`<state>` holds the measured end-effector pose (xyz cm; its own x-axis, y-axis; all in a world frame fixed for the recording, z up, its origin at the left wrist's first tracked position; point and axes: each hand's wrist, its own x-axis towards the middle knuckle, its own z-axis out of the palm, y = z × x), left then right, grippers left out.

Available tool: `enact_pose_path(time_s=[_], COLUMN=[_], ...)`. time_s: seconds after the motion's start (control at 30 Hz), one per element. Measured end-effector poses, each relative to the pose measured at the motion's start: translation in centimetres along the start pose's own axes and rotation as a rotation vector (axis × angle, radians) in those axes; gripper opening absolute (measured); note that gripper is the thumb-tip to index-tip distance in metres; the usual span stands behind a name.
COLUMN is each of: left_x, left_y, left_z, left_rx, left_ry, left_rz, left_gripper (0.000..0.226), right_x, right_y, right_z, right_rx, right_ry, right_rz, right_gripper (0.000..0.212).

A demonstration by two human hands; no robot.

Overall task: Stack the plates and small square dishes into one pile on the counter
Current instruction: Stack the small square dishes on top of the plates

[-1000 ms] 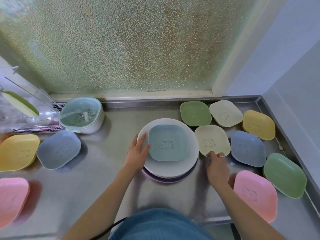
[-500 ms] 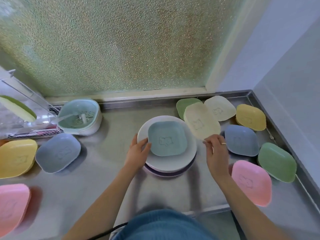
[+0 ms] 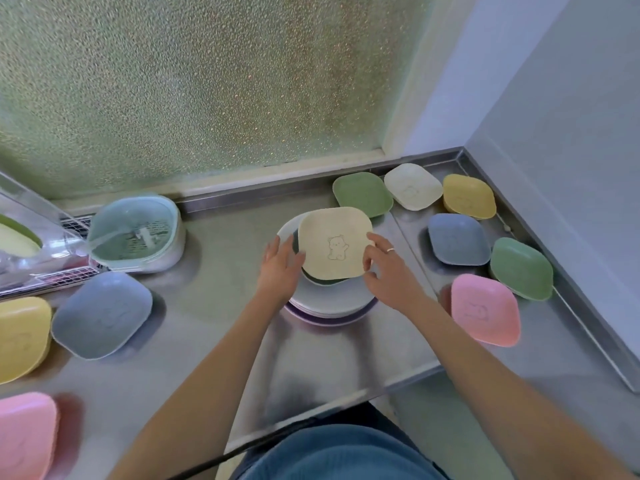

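The cream dish (image 3: 334, 242) has left the worktop (image 3: 221, 306) — right hand (image 3: 389, 271) pinches it over the pile (image 3: 329, 303), left hand (image 3: 278, 270) flat-fingered, steadying — nearly stacked.

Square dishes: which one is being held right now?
The cream dish gripped by the right hand over the plate pile; the other cream one lies on the counter.

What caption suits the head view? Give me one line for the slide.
Right hand holds a cream bear-print dish over the plate pile; left hand rests on the pile's edge.
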<state>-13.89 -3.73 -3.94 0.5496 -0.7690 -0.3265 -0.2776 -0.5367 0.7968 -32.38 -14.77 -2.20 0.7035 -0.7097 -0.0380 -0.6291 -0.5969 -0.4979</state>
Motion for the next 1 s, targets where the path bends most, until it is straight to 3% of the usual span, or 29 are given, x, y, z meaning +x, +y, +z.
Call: enact_pose_path(time_s=[0.1, 0.23, 0.37, 0.5, 0.63, 0.77, 0.87, 1.0], left_x=[0.1, -0.1, -0.2, -0.5, -0.4, -0.5, -0.6, 0.1], left_y=[-0.3, -0.4, 0.1, 0.6, 1.0, 0.0, -0.1, 0.1], left_z=[0.3, 0.2, 0.1, 0.7, 1.5, 2.0, 2.2, 2.3], left_rx=[0.082, 0.003, -0.078, -0.093, -0.148, -0.318, -0.544, -0.605], left_ry=[-0.016, -0.009, -0.025, -0.013, 0.073, 0.201, 0.181, 0.227], left_rz=[0.000, -0.047, -0.088, -0.123, -0.132, -0.240, -0.317, -0.353], left_gripper=[0.057, 0.061, 0.067, 0.078, 0.080, 0.075, 0.064, 0.048], right_x=[0.5, 1.4, 2.7, 3.5, 3.8, 2.6, 1.2, 0.5], right_y=[-0.4, -0.2, -0.2, 0.2, 1.1, 3.8, 8.5, 13.6], right_z=[0.5, 1.2, 1.4, 1.7, 1.3, 0.2, -1.0, -2.7], right_rx=[0.085, 0.174, 0.341, 0.141, 0.190, 0.271, 0.029, -0.197], right_ry=[-0.003, 0.008, 0.095, -0.186, -0.204, 0.089, 0.226, 0.069], right_rz=[0.058, 0.100, 0.196, 0.220, 0.163, 0.164, 0.339, 0.620], right_gripper=[0.006, 0.007, 0.052, 0.070, 0.064, 0.051, 0.048, 0.036])
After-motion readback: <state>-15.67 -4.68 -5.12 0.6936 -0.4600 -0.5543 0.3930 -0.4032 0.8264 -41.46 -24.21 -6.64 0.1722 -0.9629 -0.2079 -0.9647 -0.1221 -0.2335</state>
